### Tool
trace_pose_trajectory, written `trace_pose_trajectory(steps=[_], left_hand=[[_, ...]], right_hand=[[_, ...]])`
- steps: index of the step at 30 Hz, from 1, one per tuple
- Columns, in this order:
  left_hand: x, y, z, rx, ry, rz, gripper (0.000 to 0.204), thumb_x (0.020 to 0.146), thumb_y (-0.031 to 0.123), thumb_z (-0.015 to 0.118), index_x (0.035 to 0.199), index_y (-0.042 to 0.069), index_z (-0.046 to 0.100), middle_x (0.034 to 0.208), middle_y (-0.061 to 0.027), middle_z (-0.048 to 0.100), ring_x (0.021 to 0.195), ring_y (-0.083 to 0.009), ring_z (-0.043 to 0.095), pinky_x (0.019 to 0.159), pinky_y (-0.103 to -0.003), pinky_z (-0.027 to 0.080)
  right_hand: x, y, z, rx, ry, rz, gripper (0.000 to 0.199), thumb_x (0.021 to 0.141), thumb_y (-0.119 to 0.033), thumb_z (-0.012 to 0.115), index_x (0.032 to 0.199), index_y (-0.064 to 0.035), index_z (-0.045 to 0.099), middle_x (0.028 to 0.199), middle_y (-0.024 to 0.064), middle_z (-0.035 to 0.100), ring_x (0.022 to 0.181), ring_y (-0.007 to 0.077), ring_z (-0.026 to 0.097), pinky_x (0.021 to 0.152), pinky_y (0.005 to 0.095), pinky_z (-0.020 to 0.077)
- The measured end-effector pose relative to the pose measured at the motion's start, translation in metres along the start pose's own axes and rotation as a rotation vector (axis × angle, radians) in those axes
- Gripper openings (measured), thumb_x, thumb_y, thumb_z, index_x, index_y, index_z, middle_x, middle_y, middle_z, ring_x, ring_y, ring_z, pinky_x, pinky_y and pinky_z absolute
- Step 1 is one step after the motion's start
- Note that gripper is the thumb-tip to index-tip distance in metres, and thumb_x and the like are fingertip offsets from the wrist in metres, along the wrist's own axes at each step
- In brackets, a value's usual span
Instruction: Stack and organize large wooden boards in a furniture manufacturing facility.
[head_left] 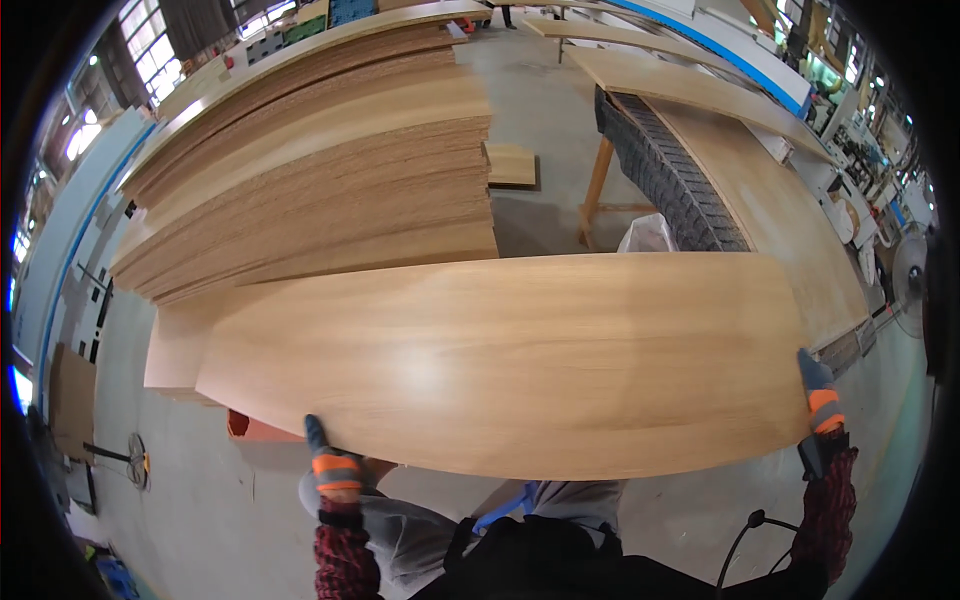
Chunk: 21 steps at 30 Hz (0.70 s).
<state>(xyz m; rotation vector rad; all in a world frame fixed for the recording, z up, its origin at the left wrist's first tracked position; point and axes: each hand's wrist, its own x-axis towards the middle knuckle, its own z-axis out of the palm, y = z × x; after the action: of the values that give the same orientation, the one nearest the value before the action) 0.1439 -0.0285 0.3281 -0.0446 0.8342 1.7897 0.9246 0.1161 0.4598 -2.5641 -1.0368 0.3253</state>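
Note:
A large light-brown wooden panel [500, 360] with a smooth veneer face lies flat in front of me, held up at waist height. My left hand [333, 468], in a grey and orange glove, grips its near edge at the lower left. My right hand [820, 395], gloved the same way, grips the panel's right end. Both forearms wear dark red patterned sleeves.
A tall stack of similar wooden panels [320, 170] stands behind and to the left. On the right is a conveyor table [780, 220] carrying a panel, with a black ribbed belt [665, 175] along its edge. A small board [512, 165] lies on the concrete floor [545, 100]. A fan [912, 270] stands at far right.

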Motion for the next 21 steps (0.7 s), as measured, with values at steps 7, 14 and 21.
trace_pose_trajectory(steps=[7, 14, 21], left_hand=[[0.057, 0.084, -0.054, 0.519, -0.185, 0.135, 0.043, 0.082, 0.045, 0.046, 0.106, 0.009, 0.047, 0.091, -0.0099, 0.059, 0.08, -0.0282, 0.057, 0.069, -0.045, 0.048], [0.161, -0.091, -0.056, 0.583, 0.615, -0.211, 0.05, 0.08, 0.055, 0.045, 0.115, 0.02, 0.049, 0.105, 0.0004, 0.055, 0.095, -0.021, 0.047, 0.079, -0.042, 0.04], [0.245, -0.019, -0.071, 0.858, 0.779, 0.139, 0.059, 0.083, 0.053, 0.036, 0.121, 0.009, 0.045, 0.119, -0.004, 0.048, 0.109, -0.025, 0.042, 0.091, -0.05, 0.028]], right_hand=[[-0.135, -0.124, 0.093, 0.748, -0.334, -0.608, 0.039, 0.079, -0.035, 0.059, 0.092, 0.0013, 0.061, 0.084, 0.0022, 0.061, 0.072, 0.0104, 0.054, 0.066, 0.0257, 0.0437], [-0.15, -0.149, 0.416, 0.806, -0.297, -0.436, 0.057, 0.064, -0.043, 0.066, 0.101, -0.0011, 0.051, 0.09, 0.0166, 0.058, 0.082, 0.0312, 0.056, 0.074, 0.0386, 0.0445], [-0.219, -0.283, 0.427, 0.475, -0.341, -0.348, 0.06, 0.069, -0.048, 0.058, 0.104, -0.0007, 0.05, 0.097, 0.0237, 0.056, 0.09, 0.0383, 0.054, 0.077, 0.0413, 0.0436]])
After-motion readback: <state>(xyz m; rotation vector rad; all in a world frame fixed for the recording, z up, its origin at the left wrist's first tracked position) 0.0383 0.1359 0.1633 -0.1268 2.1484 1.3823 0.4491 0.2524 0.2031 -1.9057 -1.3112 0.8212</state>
